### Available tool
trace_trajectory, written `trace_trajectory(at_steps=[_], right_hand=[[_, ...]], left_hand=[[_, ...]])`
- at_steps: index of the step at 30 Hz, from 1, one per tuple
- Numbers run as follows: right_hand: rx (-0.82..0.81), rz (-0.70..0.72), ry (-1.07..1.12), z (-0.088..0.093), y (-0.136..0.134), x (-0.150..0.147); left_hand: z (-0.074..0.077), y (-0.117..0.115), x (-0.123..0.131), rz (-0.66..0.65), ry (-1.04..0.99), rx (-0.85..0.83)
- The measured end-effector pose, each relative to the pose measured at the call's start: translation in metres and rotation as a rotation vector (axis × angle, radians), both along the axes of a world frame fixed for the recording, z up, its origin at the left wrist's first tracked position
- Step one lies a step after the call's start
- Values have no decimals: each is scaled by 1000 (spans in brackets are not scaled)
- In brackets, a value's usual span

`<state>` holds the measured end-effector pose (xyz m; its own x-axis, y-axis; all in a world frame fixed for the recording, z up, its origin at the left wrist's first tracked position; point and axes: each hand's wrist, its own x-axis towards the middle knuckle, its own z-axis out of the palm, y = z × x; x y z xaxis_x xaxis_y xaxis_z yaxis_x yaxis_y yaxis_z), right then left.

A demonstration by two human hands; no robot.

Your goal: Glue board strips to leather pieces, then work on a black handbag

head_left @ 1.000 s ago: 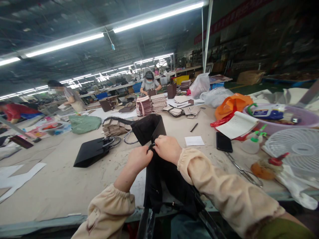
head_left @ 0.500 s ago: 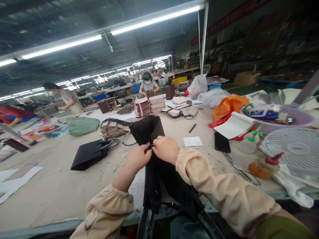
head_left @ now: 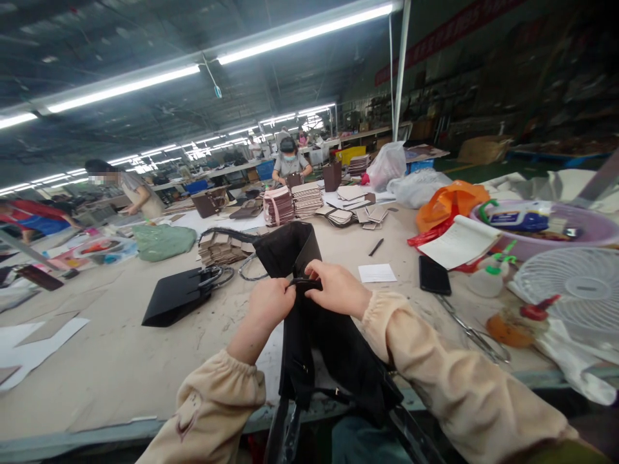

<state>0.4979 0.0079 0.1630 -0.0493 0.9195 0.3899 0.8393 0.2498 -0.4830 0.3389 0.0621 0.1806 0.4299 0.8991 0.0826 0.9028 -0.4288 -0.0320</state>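
Note:
A black bag (head_left: 333, 341) stands open at the table's near edge, its straps hanging toward me. My left hand (head_left: 271, 303) is closed, pinching a dark strip at the middle of the bag. Close beside it on the right, my right hand (head_left: 338, 288) has its thumb and fingers around the other end of that strip, with a small gap showing between them. The bag's raised dark panel (head_left: 285, 248) stands up behind both hands. On the table to the left lies a second black bag (head_left: 176, 296) with looped handles.
Stacked pieces (head_left: 222, 248) lie beyond the hands. To the right are a pen (head_left: 376, 247), white paper (head_left: 377, 273), a phone (head_left: 434, 275), scissors (head_left: 471, 330), a glue bottle (head_left: 512, 325), a white fan (head_left: 580, 287) and a purple basin (head_left: 594, 225). A person (head_left: 291, 164) works across the table.
My right hand has shifted right, away from my left hand, and its fingers have loosened and spread a little. More of the dark strip shows between the hands.

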Motion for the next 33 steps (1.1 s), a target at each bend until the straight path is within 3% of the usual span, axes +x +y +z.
trace_trajectory(at_steps=[6,12,20,23,26,33], right_hand=[[-60,-16,35,-10,-2,9],[-59,-14,-83,-6,-1,9],[-99,2,-157,1,1,9],[-118,0,-193,2,3,9],[-128,8,-202,1,5,10],[-102,45,-127,-5,8,13]], left_hand=[[-6,0,1,10,-14,32],[-5,0,0,24,-27,7],[-2,1,-6,-58,-42,-38],[-6,-3,-6,-89,-187,63],[-10,-5,-7,-221,-316,215],[-8,-2,-7,-304,-241,295]])
